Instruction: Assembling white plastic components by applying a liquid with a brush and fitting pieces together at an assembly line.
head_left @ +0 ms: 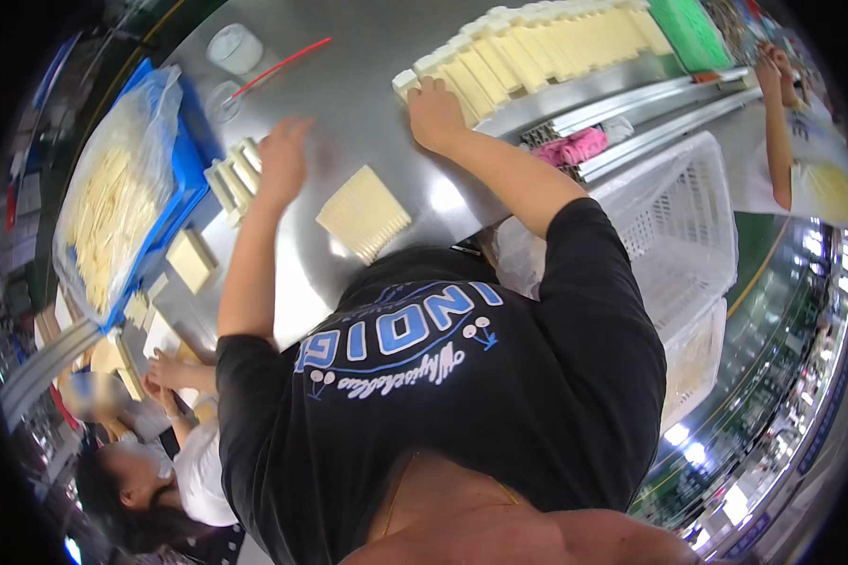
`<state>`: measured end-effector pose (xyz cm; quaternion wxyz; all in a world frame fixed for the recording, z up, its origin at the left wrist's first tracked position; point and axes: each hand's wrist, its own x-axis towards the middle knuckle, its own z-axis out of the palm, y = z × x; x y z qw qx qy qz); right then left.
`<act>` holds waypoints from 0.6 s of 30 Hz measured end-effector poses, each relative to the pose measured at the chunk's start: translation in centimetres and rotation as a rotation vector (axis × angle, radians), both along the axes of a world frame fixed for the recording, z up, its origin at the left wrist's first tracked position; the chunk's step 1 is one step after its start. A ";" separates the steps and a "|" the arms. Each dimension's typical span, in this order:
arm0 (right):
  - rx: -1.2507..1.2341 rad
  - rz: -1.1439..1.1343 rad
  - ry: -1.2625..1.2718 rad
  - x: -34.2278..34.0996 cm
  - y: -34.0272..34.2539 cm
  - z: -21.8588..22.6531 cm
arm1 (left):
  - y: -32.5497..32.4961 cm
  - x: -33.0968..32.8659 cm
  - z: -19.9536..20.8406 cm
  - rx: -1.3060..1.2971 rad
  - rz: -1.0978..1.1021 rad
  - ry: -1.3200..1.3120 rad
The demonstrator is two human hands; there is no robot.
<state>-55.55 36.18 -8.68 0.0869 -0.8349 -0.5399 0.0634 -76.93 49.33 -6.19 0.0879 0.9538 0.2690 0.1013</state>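
Both hands on cream pieces.

Steel table: long row of cream pieces, ribbed cream stack, tape roll, red stick.

The left hand was smeared by motion, so its fingers could not be told apart, nor whether they touched the small upright cream pieces beside it. The right hand lay over the near end of the long row of cream blocks, hiding what its fingertips gripped. The white basket was partly hidden behind the black sleeve, and the blue crate ran into the dark rim.
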 end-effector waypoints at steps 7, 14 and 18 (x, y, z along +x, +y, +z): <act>0.076 0.069 -0.295 0.6 0.2 -0.2 | 4.5 -5.8 -0.1 0.144 0.001 0.433; 0.078 0.013 -0.318 1.7 0.5 -0.1 | 5.6 -6.1 -1.1 0.069 -0.149 0.368; 0.074 0.009 -0.315 2.3 0.2 0.1 | 4.2 -4.5 0.6 0.097 0.025 0.158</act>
